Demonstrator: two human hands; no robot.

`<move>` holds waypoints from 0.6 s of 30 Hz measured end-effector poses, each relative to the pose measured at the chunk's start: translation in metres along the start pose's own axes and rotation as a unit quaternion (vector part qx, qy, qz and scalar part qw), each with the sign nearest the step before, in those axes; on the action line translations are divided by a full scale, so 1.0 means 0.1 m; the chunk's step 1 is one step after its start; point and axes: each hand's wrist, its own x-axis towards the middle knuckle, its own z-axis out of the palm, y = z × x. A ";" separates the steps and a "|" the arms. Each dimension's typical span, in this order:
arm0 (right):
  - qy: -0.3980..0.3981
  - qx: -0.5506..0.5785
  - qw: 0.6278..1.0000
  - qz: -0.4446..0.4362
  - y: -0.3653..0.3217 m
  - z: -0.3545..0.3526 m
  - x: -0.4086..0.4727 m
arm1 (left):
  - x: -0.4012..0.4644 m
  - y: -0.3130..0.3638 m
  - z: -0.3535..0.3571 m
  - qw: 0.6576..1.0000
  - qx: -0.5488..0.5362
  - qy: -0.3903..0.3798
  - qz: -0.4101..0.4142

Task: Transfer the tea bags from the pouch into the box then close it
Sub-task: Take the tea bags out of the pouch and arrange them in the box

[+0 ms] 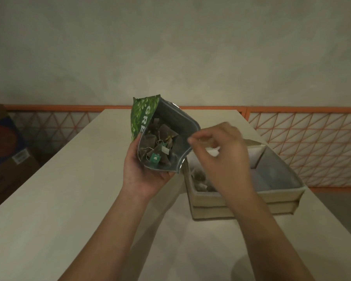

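Green pouch (143,118) sits in my left hand (144,175), tilted with its mouth held wide toward me; my fingers curl under and around its lower end. Inside its grey lining lie tea bags (160,147), pyramid-shaped, with strings and small tags, one tag green. My right hand (221,157) hovers just beside the pouch mouth and above the box (282,191), fingers curled with thumb and forefinger nearly meeting; whether they pinch anything I cannot tell, the hand being blurred. On the pale bench (59,189) the box stands open, with a few tea bags in its near-left corner.
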 end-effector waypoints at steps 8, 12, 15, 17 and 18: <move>-0.210 -0.255 0.941 -0.074 -0.35 0.54 0.03 | -0.04 0.01 -0.02 1.000 -0.012 0.005 0.006; -0.231 -0.282 0.929 -0.068 -0.36 0.61 0.02 | -0.06 0.03 -0.02 1.000 -0.010 0.002 0.001; -0.252 -0.255 0.932 -0.051 -0.31 0.57 0.05 | -0.04 0.05 -0.07 1.000 0.008 0.017 0.000; -0.267 -0.216 0.938 -0.041 -0.28 0.51 0.09 | -0.03 0.05 -0.07 1.000 0.011 0.025 0.001; -0.262 -0.184 0.947 -0.038 -0.27 0.47 0.11 | -0.03 0.05 -0.07 1.000 0.009 0.025 0.005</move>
